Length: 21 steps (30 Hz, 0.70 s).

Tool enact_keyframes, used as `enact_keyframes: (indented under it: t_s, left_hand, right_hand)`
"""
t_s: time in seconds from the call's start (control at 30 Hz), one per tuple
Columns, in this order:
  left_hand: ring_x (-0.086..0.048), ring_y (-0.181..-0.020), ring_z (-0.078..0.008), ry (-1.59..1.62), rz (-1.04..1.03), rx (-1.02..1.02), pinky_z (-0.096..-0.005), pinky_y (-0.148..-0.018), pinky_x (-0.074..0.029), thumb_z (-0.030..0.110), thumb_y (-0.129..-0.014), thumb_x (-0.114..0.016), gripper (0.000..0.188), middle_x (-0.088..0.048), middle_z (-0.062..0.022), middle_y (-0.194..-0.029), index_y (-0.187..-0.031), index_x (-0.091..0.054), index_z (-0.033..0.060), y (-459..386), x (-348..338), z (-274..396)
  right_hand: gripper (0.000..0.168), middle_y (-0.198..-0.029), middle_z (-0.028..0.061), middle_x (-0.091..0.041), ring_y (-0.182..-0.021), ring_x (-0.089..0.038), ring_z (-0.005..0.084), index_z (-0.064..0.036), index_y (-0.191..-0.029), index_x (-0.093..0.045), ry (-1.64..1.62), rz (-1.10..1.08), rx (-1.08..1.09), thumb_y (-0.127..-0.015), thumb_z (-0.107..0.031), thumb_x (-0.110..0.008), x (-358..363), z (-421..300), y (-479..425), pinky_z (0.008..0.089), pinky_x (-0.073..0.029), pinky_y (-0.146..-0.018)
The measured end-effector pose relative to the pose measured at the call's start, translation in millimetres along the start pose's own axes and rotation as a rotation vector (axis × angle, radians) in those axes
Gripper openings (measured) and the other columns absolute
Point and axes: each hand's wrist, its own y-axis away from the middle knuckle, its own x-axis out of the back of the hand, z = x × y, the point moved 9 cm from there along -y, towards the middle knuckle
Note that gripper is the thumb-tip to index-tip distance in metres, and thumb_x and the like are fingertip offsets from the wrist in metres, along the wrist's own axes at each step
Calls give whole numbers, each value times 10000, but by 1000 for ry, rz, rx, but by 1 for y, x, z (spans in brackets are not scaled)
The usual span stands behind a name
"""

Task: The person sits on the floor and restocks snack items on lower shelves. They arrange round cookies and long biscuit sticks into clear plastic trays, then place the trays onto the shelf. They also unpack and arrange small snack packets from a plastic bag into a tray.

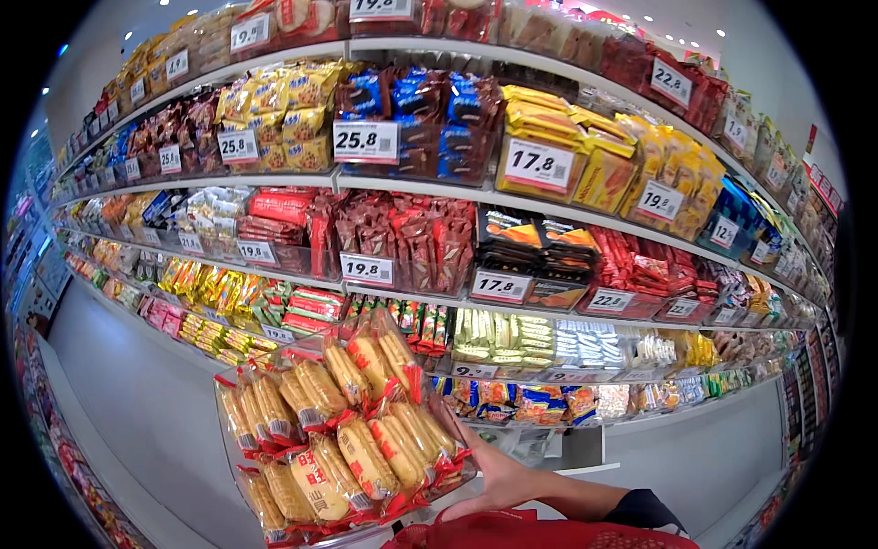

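A clear plastic bin (230, 412) full of individually wrapped cookies or crackers (357, 453) in clear and red wrappers is held tilted low in front of me. My right hand (490, 473) grips its right side, thumb and fingers spread along the wall, some fingers hidden behind it. My left hand is out of view. Beyond the bin stand shelves of packaged snacks: green-and-red packs (312, 309) behind it, pale yellow-green packs (504, 336) to the right, and black boxes or packs (507, 240) above those.
Curved-looking white shelf edges (411, 185) run across the view, carrying clear bins with price tags (367, 142). Blue-and-orange snack packs (542, 403) lie on the lowest visible tier. Another product rack (55, 439) stands at the far left. Red mesh fabric (549, 532) is close below me.
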Motion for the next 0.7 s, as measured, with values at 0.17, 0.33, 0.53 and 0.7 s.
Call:
enact_keyframes:
  t_s: [0.17, 0.33, 0.53, 0.7]
  left_hand:
    - [-605, -1302, -324, -194, -237, -192, -525, -1113, -497, 673, -1039, -402, 765, -544, -157, -1487, -1529, -418, 86, 59, -121, 162]
    - [-625, -1279, -327, -236, -487, -407, -533, -1099, -509, 689, -1026, -422, 778, -567, -164, -1464, -1508, -445, 79, 102, -264, 270]
    - [-676, -1175, -308, -213, -492, -524, -527, -1043, -535, 776, -986, -423, 796, -660, -127, -1317, -1399, -543, 106, 90, -443, 361]
    - [-648, -1231, -307, -218, -563, -592, -524, -1040, -532, 778, -981, -442, 802, -648, -140, -1373, -1453, -524, 136, 68, -541, 395]
  right_hand:
    - [1330, -1753, 189, -39, -1604, -153, 269, -83, -1680, 68, -125, 367, 134, -798, -145, -925, 62, -142, 24, 431, -227, -1281]
    - [1321, -1707, 122, -234, -1535, -330, 240, -43, -1677, 14, -36, 633, 304, -766, -110, -940, 130, -260, 50, 407, -349, -1232]
    - [975, -1516, 139, -505, -1356, -548, 249, -36, -1597, -300, 113, 686, 542, -833, -180, -888, 232, -348, 63, 404, -511, -1086]
    - [1029, -1517, 126, -519, -1371, -528, 266, -59, -1635, -248, 195, 681, 475, -849, -243, -886, 324, -379, 39, 439, -473, -1129]
